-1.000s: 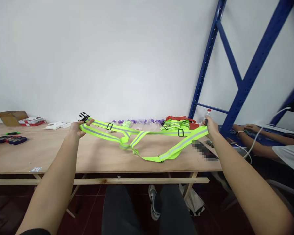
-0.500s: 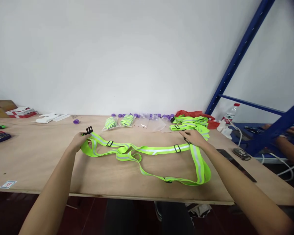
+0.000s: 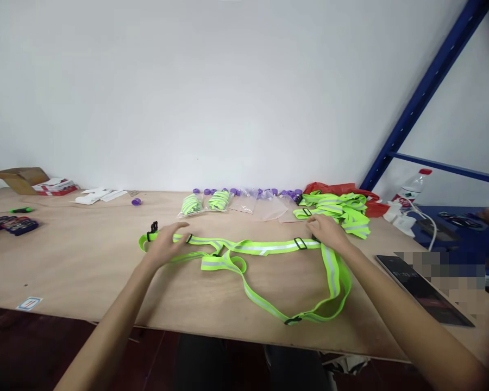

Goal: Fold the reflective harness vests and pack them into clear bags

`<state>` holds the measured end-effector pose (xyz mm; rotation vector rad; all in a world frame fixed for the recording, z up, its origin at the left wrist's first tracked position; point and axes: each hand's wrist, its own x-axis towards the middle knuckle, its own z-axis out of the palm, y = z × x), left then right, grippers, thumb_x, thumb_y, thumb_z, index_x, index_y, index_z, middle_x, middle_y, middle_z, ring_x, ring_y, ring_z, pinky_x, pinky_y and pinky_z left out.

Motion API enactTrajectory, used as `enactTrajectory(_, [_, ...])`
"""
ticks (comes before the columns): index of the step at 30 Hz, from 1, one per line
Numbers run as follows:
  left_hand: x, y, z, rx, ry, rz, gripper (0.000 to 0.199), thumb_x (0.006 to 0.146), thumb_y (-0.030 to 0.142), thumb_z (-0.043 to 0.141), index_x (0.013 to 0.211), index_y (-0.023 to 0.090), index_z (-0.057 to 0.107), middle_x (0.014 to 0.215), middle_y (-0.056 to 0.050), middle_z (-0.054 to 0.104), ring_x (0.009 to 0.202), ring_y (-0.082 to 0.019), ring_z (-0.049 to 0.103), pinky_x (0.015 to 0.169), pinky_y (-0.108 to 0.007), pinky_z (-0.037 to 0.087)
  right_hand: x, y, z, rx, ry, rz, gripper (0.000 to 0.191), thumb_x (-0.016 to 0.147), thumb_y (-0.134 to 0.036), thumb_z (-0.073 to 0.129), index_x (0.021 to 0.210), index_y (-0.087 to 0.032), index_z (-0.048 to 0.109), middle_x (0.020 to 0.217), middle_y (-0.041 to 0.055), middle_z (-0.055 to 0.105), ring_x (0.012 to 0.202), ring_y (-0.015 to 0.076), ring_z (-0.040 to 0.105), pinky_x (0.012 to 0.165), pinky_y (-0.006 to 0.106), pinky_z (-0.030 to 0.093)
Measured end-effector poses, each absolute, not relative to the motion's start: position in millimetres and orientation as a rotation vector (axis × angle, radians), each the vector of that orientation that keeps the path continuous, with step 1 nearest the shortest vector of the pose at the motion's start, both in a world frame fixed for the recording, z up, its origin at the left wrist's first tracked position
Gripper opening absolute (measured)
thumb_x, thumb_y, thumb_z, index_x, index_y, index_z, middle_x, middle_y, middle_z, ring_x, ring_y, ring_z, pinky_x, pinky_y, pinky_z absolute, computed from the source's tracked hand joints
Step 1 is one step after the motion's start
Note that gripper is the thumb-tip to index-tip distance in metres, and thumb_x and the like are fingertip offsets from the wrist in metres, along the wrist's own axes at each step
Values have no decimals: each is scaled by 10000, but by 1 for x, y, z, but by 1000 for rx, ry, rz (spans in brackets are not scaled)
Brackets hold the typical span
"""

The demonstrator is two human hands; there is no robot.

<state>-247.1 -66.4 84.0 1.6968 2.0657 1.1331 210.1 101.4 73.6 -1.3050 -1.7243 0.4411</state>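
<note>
A neon-green reflective strap harness [image 3: 269, 247] lies spread across the wooden table, with black sliders along it. Its black buckle [image 3: 153, 228] sticks up at the left end, free of any hand. Over the upper strap beside the left slider is my left hand [image 3: 169, 244], its fingers apart. My right hand [image 3: 326, 231] pinches the strap's right corner, where a dark buckle is partly hidden under the fingers. A lower loop of the harness hangs toward the table's front edge, with a black slider [image 3: 292, 321] on it.
Two bagged green bundles [image 3: 219, 201], clear bags [image 3: 271, 207] and purple rolls [image 3: 234, 191] line the wall. Crumpled green straps [image 3: 336, 205] lie on red plastic at back right. A dark tablet [image 3: 424, 290] rests right. Boxes [image 3: 22, 179] stand left; a blue frame [image 3: 424, 98] rises right.
My left hand has let go of the buckle end and moved right along the strap. The lower loop has dropped nearer the front edge. The view has shifted left.
</note>
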Motion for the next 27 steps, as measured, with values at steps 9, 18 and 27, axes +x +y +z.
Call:
enactTrajectory(9, [-154,-94,84,2289,1447,615,350,939,527,541,918,210,686,979,-55,698,932,-232,626,828,-329,482,138,-56,93,-1208,-2435,544,332,862,-535,613,959,-224,678,960,66,735,874,254,656,755,323,440])
enactTrajectory(18, [-144,-91,79,2262,1476,448,347,987,402,429,1064,224,716,1082,-63,738,983,-258,656,876,-355,488,153,-70,68,-1040,-2691,592,201,904,-221,504,831,-184,688,805,44,717,701,181,603,590,276,293])
enactTrajectory(27, [-144,-66,67,2214,1516,579,339,951,324,436,1059,213,738,1084,-63,758,940,-253,687,827,-345,514,203,-25,89,-900,-2534,1068,196,848,-280,552,696,-163,595,668,-25,540,637,124,471,586,237,328])
